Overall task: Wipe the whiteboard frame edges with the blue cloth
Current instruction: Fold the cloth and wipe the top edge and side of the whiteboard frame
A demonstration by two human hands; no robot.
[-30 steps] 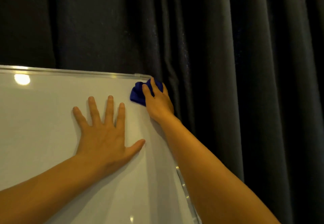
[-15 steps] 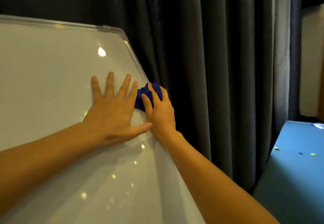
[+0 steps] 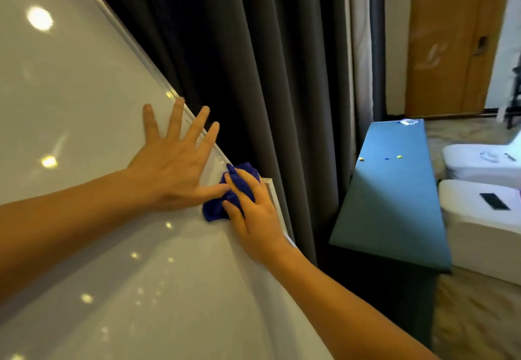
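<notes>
So the right hand (image 3: 255, 218) dragged the blue cloth (image 3: 225, 199) down the whiteboard's right frame edge (image 3: 146, 57), away from the top corner. Left hand (image 3: 172, 162) slid over next to it.

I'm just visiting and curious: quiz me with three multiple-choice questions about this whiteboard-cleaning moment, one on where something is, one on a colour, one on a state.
1. Where is the cloth?
A. At the whiteboard's right frame edge
B. On the teal table
C. On the floor

2. What colour is the cloth?
A. Red
B. Blue
C. White

3. How is the left hand?
A. Clenched
B. Holding a marker
C. Spread flat on the board

Answers:
1 A, the right hand presses the cloth against the frame edge.
2 B, plainly deep blue.
3 C, the left hand lies open, fingers splayed.
</notes>
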